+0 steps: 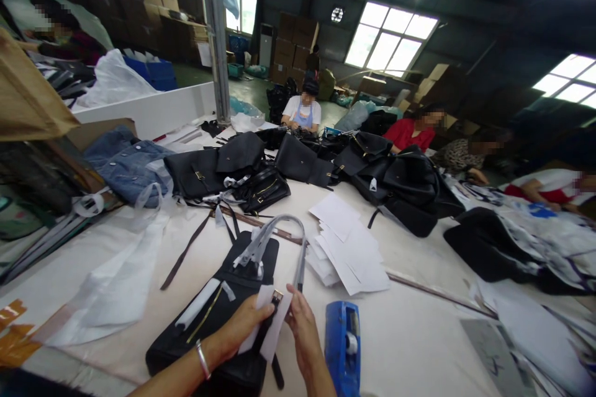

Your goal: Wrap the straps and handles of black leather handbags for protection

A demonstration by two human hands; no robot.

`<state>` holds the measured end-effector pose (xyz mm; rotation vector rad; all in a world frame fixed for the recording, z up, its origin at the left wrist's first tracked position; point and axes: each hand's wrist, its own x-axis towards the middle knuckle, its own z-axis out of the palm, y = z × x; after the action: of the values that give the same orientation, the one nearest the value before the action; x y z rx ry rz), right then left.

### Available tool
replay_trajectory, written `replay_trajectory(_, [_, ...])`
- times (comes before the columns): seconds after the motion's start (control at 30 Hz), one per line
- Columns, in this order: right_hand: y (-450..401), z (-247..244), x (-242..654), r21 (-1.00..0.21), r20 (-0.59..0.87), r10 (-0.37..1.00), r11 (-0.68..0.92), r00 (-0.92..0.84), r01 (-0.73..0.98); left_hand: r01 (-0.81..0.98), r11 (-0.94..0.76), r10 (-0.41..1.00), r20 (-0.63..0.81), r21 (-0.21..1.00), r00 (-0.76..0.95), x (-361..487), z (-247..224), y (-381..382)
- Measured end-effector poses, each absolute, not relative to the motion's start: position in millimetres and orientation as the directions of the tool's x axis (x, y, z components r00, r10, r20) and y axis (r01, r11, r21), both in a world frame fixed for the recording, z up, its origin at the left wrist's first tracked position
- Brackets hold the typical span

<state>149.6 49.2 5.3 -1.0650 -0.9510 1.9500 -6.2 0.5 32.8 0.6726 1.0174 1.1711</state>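
Observation:
A black bag (pixel 205 316) with a gold zipper lies before me on the white table. Its handles (pixel 279 223) are wrapped in clear plastic. My left hand (pixel 239 325), a silver bangle on its wrist, is closed with the thumb pressing a black strap with a gold buckle (pixel 278 295). A piece of white paper (pixel 275 338) lies around that strap, showing on both sides of it. My right hand (pixel 302 322) pinches the paper's right edge close to the buckle; its fingertips are partly hidden. Right of this hand stands a blue tape dispenser (pixel 343 347).
White paper sheets (pixel 347 245) lie in a loose pile beyond my right hand. More black bags (pixel 302 161) line the table's far side. At left are a denim garment (pixel 125 161) and thin white plastic (pixel 121 285). Several people sit across and to the right.

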Motion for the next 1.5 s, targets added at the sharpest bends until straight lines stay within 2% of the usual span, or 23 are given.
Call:
replay_trajectory(0.1, [39.4, -3.3, 140.6, -0.813, -0.325, 0.788, -0.515, -0.523, -0.271, -0.415, 0.317, 0.94, -0.339, 0.853, 0.022, -0.4, 23.8, 1.5])
replay_trajectory(0.2, [35.2, -7.7, 127.2, -0.836, -0.31, 0.827, -0.472, -0.469, -0.279, -0.354, 0.357, 0.921, -0.388, 0.864, -0.018, 5.8, 14.5, 3.4])
replay_trajectory(0.37, [45.3, 0.2, 124.4, -0.947, -0.263, 0.885, -0.313, -0.384, -0.073, -0.152, 0.27, 0.954, -0.285, 0.951, -0.094, 8.0, 17.4, 3.0])
replay_trajectory(0.47, [49.9, 8.0, 128.9, -0.97, -0.237, 0.897, -0.24, -0.373, 0.04, -0.212, 0.219, 0.968, -0.24, 0.952, -0.077, 8.7, 25.2, -2.4])
replay_trajectory(0.6, [48.3, 14.4, 126.6, -0.978, -0.163, 0.947, -0.118, -0.278, 0.172, -0.296, 0.219, 0.965, -0.25, 0.93, -0.073, 12.0, 25.4, -7.4])
replay_trajectory(0.67, [47.0, 17.2, 125.0, -0.977, -0.186, 0.939, -0.146, -0.288, 0.155, -0.318, 0.229, 0.961, -0.265, 0.92, -0.074, 13.3, 19.9, -6.4])
replay_trajectory(0.83, [45.9, 22.0, 134.9, -0.914, -0.307, 0.818, -0.396, -0.487, -0.088, -0.39, 0.256, 0.962, -0.272, 0.885, 0.015, 12.3, 7.0, -1.6])
replay_trajectory(1.0, [45.4, 10.6, 140.6, -0.875, -0.328, 0.792, -0.46, -0.515, -0.15, -0.249, 0.203, 0.977, -0.214, 0.947, -0.016, 6.9, -0.7, -2.2])
replay_trajectory(1.07, [46.3, 3.1, 138.1, -0.896, -0.314, 0.811, -0.425, -0.493, -0.128, -0.186, 0.176, 0.982, -0.184, 0.967, -0.029, 5.6, -4.9, -3.6])
replay_trajectory(1.17, [48.8, -4.6, 134.8, -0.934, -0.296, 0.852, -0.353, -0.432, -0.057, -0.173, 0.207, 0.977, -0.213, 0.963, -0.016, 6.4, -8.7, -6.0])
replay_trajectory(1.33, [47.4, 1.3, 132.8, -0.973, -0.211, 0.924, -0.167, -0.319, 0.159, -0.308, 0.213, 0.949, -0.271, 0.927, -0.159, 12.4, -4.0, -9.5])
replay_trajectory(1.5, [39.5, 10.5, 125.2, -0.924, -0.03, 0.988, 0.031, -0.152, 0.382, -0.359, 0.212, 0.931, -0.3, 0.909, -0.21, 21.0, 2.2, -9.9])
